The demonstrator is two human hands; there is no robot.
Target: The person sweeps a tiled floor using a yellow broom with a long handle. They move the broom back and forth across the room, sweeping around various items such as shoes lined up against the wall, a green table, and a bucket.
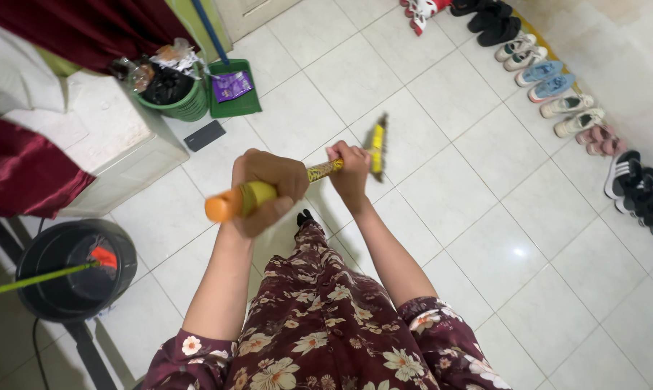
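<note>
I hold a broom with both hands over the white tiled floor (485, 238). My left hand (268, 189) is wrapped around the top of the broom handle (248, 196), near its orange end cap and yellow grip. My right hand (350, 167) grips the patterned yellow shaft lower down. The broom head (377, 146), yellow and dark, is blurred just beyond my right hand, close to the floor. My floral maroon dress fills the bottom of the view.
A green bin (174, 97) full of rubbish and a green dustpan (232, 90) stand at the back left. A black bucket (77, 267) with a mop stick sits at left. Several pairs of shoes (557, 83) line the right wall. A dark flat object (205, 135) lies on the floor.
</note>
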